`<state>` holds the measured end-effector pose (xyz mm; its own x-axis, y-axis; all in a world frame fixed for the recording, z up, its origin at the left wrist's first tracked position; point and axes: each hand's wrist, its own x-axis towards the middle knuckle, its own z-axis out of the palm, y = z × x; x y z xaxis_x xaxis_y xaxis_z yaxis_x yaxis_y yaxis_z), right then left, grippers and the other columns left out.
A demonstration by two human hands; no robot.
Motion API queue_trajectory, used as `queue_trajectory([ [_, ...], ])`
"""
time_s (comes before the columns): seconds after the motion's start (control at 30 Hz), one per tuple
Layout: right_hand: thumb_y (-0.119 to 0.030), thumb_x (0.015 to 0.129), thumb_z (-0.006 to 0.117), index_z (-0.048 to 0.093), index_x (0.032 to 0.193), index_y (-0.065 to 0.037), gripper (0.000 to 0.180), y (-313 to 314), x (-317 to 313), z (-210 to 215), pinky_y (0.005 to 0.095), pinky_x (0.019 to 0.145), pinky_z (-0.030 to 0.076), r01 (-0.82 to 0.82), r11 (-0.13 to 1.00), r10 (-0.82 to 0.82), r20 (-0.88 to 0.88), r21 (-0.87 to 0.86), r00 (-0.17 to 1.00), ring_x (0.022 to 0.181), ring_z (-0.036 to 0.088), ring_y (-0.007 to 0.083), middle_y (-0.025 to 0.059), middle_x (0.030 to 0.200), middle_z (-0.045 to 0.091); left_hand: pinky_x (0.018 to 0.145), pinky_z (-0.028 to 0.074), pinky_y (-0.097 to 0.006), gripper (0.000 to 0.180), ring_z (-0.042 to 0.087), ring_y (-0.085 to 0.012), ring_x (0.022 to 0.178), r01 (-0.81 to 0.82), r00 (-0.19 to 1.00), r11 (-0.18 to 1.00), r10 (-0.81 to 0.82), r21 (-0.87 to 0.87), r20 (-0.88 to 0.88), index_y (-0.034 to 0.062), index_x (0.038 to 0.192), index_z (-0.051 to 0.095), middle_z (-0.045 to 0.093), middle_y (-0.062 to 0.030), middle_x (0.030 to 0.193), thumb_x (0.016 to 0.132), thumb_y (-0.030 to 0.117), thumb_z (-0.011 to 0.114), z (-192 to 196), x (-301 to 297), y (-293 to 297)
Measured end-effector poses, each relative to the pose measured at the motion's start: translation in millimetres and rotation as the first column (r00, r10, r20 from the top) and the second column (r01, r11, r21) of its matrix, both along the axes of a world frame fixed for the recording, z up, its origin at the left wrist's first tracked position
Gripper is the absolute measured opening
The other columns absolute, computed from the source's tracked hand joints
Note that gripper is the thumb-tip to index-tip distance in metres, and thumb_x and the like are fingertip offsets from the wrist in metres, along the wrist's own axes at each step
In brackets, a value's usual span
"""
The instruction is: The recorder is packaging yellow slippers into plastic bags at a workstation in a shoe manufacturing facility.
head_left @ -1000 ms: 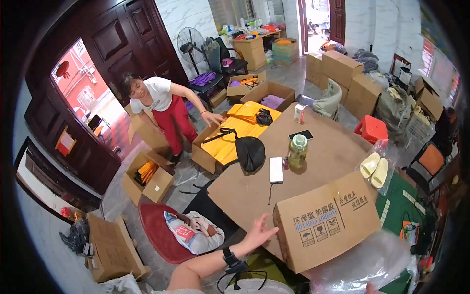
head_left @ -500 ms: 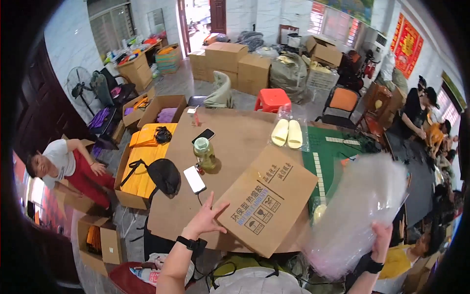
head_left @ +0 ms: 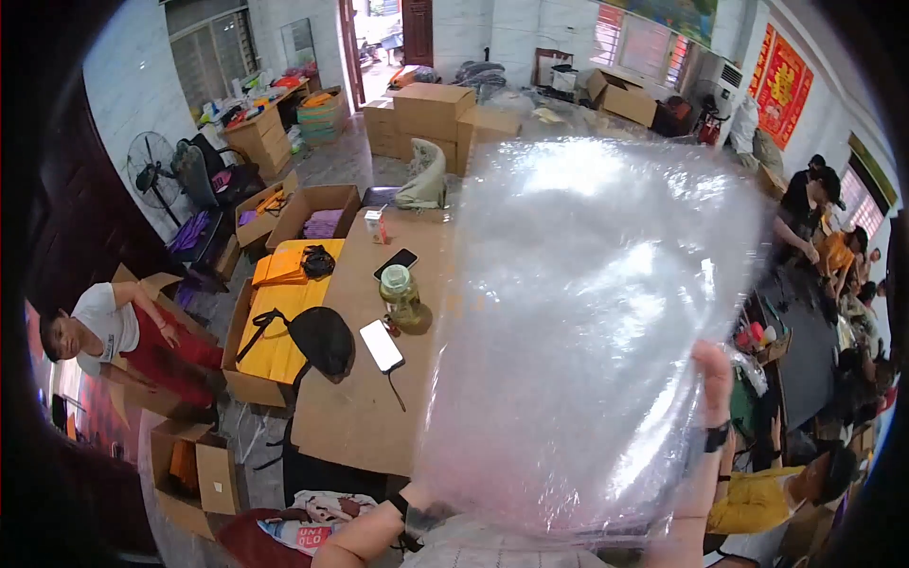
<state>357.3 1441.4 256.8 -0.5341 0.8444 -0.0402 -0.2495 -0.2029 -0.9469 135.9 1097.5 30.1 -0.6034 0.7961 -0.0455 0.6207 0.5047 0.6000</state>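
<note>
Clear plastic bag (head_left: 587,331), large, held up over counter (head_left: 350,417); right hand (head_left: 712,371) gripping its edge; left hand hidden behind it, grip indeterminable.

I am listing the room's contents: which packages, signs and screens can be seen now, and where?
Bubble-wrap sheet: clear, held up by right hand, hiding the table's right part.
Two phones: table's left part, one white, one black.
Brown cartons: stacked at the back.
Open box: left of table, yellow contents.
Red hangings: right wall.
</note>
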Motion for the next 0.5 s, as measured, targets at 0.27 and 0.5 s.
queue_trajectory([
  [0.27,-0.006,0.089,0.063,0.068,0.106,0.003,0.019,1.8,-77.8,-182.1,0.0394,0.073,0.06,-0.272,0.891,0.372,0.242,-0.362,0.896,0.08,0.07,0.0249,0.0117,0.092,0.071,0.09,0.055,-0.046,0.089,0.061,-0.0378,0.112,-0.104,0.915,0.987,0.047,0.121,0.4,0.019,0.152,0.038,0.051,-0.0232,0.138,0.082,0.067,0.066,-5.1,-41.6,-19.2],
  [0.5,-0.002,0.089,0.063,0.059,0.121,0.004,0.033,-13.6,-98.1,-137.1,0.0411,0.08,0.06,-0.314,0.841,0.417,0.157,-0.44,0.896,0.092,0.07,0.0275,0.0145,0.105,0.069,0.09,0.054,-0.046,0.088,0.061,-0.0358,0.112,-0.254,0.727,0.95,0.063,0.182,0.684,0.0174,0.152,0.039,0.051,-0.0216,0.138,0.084,0.068,0.063,-9.0,-50.7,-15.0],
])
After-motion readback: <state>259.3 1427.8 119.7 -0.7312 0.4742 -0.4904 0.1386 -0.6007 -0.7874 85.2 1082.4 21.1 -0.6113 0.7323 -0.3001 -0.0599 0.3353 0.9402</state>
